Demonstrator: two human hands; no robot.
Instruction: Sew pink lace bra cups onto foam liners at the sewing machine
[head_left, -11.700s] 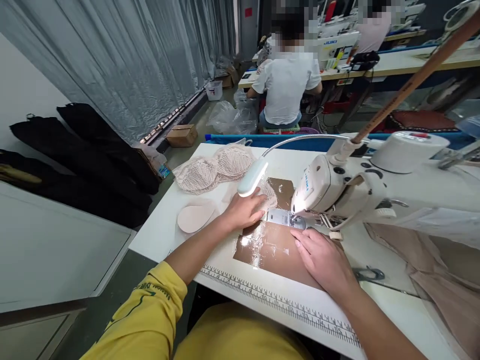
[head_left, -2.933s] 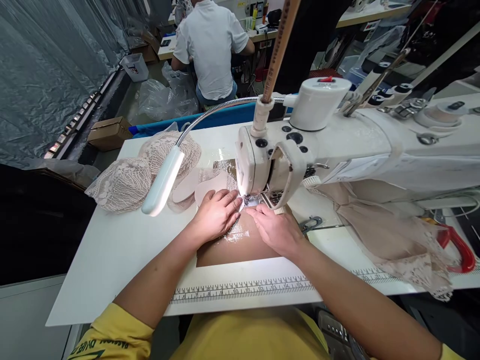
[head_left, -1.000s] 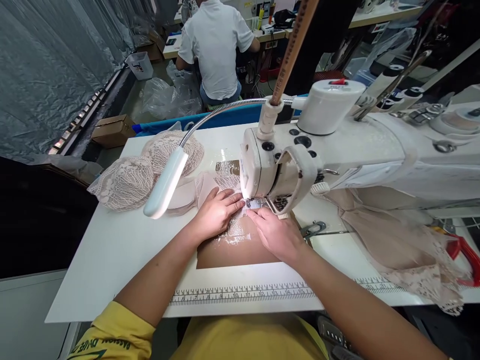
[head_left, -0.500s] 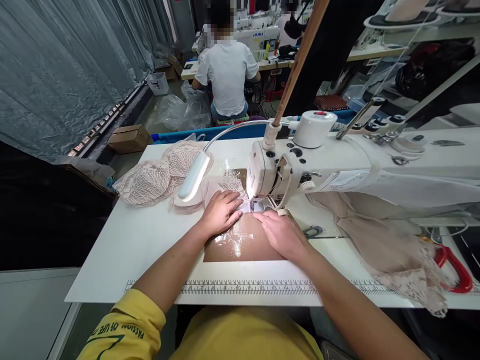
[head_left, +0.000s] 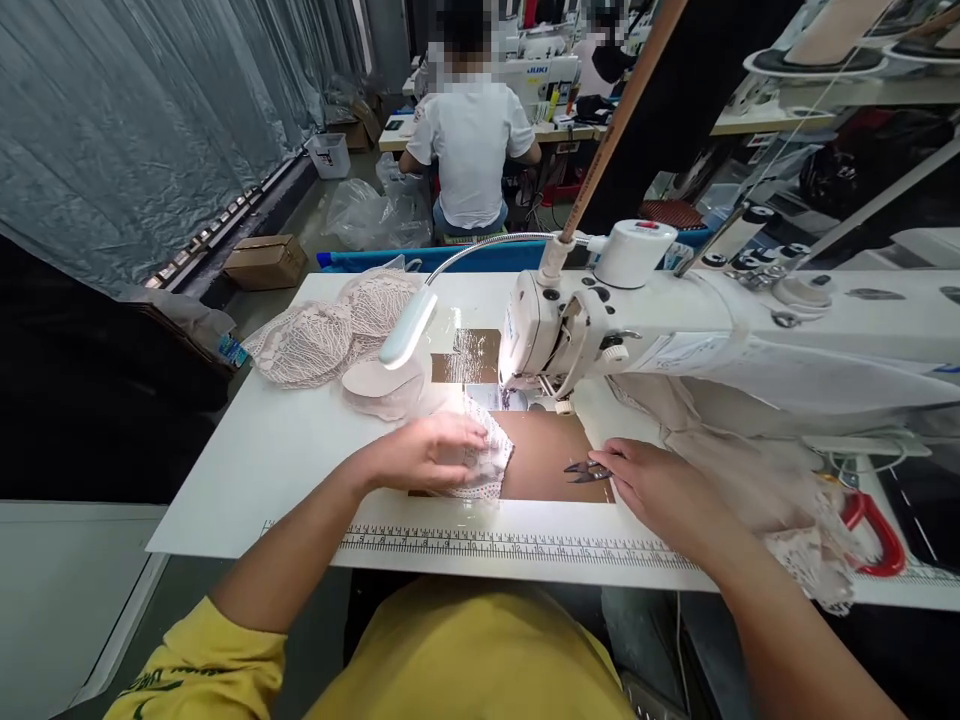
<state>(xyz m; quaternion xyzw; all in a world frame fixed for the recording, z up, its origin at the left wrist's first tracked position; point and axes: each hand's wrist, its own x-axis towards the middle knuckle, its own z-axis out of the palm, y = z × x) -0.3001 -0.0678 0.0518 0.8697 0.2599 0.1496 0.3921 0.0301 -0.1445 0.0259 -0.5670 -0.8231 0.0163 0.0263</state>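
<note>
My left hand lies over a pale pink lace piece, its fingers stretched and the thumb apart from them; part of the lace is hidden beneath it. My right hand grips small dark thread snips, blades apart and pointing left over the brown machine plate. Beyond both hands stands the white sewing machine, its needle area lit. The lace lies in front and to the left of the presser foot, apart from it.
Lace bra cups and smooth pale cups lie at the left under a lamp. Beige fabric and red-handled scissors are at the right. A ruler strip runs along the front edge. A person sits ahead.
The lace piece has come out from beside the needle towards me, with my left hand over it. My right hand has moved right and now holds thread snips.
</note>
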